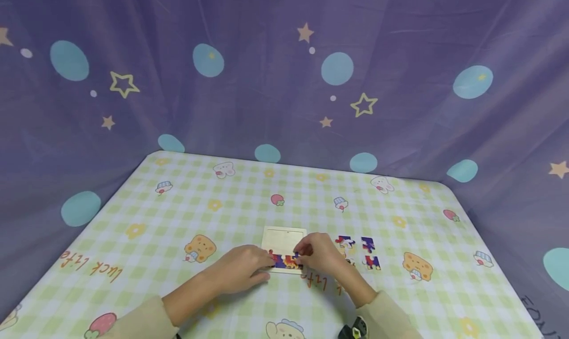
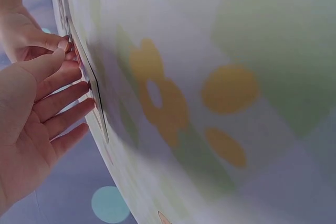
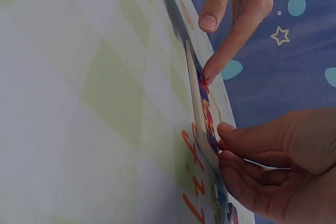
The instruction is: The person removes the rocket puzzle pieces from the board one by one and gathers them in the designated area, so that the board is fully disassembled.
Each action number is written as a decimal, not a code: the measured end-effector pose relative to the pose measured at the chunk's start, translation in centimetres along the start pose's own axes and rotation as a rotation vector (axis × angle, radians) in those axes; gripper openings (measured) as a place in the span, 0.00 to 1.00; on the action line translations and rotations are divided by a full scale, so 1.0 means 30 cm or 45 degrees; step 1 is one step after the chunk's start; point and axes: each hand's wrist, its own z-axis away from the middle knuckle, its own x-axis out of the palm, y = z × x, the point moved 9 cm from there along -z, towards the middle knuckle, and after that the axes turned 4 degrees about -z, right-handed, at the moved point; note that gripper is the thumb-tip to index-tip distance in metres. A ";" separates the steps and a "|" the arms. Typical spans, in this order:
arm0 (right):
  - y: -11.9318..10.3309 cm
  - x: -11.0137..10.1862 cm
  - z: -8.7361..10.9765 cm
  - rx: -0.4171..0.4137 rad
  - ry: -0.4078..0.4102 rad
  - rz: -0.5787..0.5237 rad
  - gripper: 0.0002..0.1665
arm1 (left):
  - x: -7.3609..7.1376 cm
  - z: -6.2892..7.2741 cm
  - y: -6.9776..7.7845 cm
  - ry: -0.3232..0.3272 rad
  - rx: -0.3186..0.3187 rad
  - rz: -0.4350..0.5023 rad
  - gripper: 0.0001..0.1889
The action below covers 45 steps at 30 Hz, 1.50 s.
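A shallow wooden puzzle tray (image 1: pixel 283 237) lies on the table, its near half filled by a row of joined purple, red and yellow puzzle pieces (image 1: pixel 286 262). My left hand (image 1: pixel 246 269) rests at the tray's left side, its index fingertip touching the leftmost piece and the other fingers loosely extended. At the right end of that row, my right hand (image 1: pixel 322 252) pinches a dark purple puzzle piece between thumb and fingers. In the right wrist view the right fingertips (image 3: pixel 224 127) sit right at the tray's edge and mostly cover that piece.
Several loose puzzle pieces (image 1: pixel 371 262) lie to the right of the tray, some partly hidden behind the right hand and forearm. A green-checked cloth (image 1: pixel 249 210) covers the table. Behind it hangs a purple curtain (image 1: pixel 275 82) with stars and blue dots.
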 end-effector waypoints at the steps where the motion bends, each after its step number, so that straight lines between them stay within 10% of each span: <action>1: 0.001 0.000 -0.001 -0.004 -0.001 0.003 0.04 | 0.000 -0.001 0.001 0.005 0.003 -0.003 0.12; 45: -0.011 -0.017 -0.024 0.022 0.021 0.002 0.06 | 0.052 -0.010 0.000 -0.203 -0.067 -0.016 0.22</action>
